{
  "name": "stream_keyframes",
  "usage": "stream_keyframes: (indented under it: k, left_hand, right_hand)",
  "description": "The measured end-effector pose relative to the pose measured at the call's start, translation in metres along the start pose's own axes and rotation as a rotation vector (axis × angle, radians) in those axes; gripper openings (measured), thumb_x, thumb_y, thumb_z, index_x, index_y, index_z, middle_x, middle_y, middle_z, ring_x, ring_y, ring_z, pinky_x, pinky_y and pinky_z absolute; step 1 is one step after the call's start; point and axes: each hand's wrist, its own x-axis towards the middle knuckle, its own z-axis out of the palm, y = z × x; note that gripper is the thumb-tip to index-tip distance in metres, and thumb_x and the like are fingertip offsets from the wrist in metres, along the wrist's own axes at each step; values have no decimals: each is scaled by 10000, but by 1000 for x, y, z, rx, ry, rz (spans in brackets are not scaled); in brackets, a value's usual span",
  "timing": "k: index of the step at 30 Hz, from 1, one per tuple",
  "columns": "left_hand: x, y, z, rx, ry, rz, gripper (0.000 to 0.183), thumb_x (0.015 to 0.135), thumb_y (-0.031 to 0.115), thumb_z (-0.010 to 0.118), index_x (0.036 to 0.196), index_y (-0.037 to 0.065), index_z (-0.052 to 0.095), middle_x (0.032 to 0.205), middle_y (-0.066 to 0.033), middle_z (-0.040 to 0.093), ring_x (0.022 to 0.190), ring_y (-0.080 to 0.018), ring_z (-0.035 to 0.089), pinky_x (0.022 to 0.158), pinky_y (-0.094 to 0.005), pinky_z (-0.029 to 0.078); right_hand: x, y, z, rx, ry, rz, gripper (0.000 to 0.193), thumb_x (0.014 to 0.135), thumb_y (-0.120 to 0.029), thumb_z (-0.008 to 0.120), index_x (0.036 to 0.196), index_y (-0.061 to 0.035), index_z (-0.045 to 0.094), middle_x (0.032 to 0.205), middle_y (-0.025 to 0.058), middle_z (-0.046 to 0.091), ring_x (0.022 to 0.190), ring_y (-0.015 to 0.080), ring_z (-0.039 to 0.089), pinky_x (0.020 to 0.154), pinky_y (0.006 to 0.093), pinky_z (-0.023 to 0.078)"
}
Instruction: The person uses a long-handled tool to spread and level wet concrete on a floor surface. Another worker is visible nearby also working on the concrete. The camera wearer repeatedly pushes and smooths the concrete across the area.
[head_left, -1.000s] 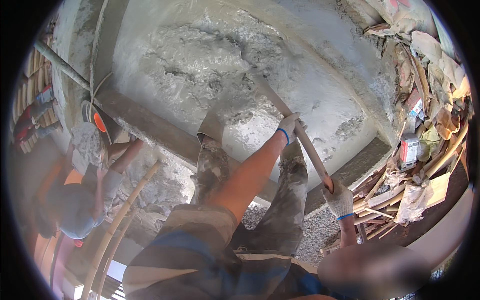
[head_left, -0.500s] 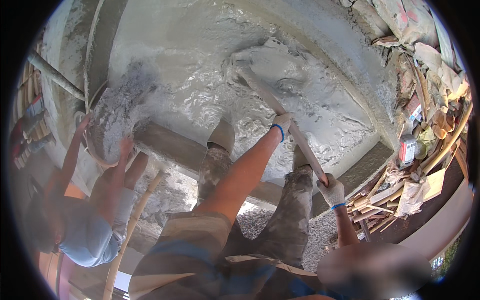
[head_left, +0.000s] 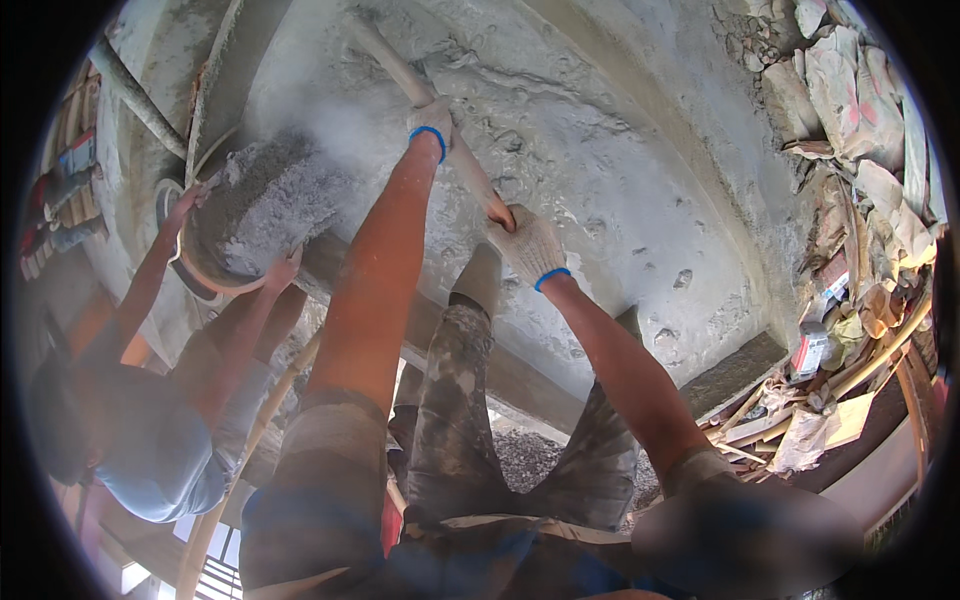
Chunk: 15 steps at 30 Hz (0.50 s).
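My left hand [head_left: 430, 118], in a pale knit glove with a blue cuff, is closed around a long wooden tool handle [head_left: 385, 58]. Closer to me, my right hand [head_left: 527, 245], gloved the same way, wraps the handle's near end. The handle slants away to the far left over wet grey cement mix [head_left: 590, 200] in a wide trough. Its working head cannot be made out. At the left, a co-worker's two bare hands hold a round bucket [head_left: 185, 245] tipped toward the mix, with grey powder [head_left: 290, 205] in and around its mouth.
The trough's near wall [head_left: 530, 372] runs before my legs. A bamboo pole [head_left: 262, 420] leans between me and the co-worker [head_left: 150, 440]. Scrap wood and crumpled paper sacks [head_left: 850, 100] pile up on the right. A grey pipe [head_left: 135, 95] crosses the far left. Dust hangs over the bucket.
Both my hands have moved left and away from me with the handle, the right one most. The co-worker's bucket has tilted differently, and more dust has spread over the mix.
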Motion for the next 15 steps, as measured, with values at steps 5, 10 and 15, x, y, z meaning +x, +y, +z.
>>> stream_keyframes:
  k: [5,10,15]
  left_hand:
    - [2,81,-59,442,57,47,365,932,324,733,1022,-29,711,855,-145,727,693,-255,713,633,-459,579]
    - [-49,79,-58,831,40,44,477,947,442,728,906,-32,708,780,-146,688,676,-278,692,615,-467,561]
    - [-70,-16,-46,751,79,69,397,935,330,698,1051,-50,719,860,-175,744,757,-299,747,691,-460,599]
  right_hand:
    - [95,-106,59,320,-243,-4,514,919,-485,643,1020,8,748,956,270,768,960,465,744,830,533,572]
    - [76,-101,68,309,-83,-61,514,929,-482,640,1068,-4,767,941,270,772,955,472,747,845,546,579]
    - [-18,-29,3,299,-271,92,503,938,-497,646,1134,-46,752,870,227,750,819,410,745,766,506,539]
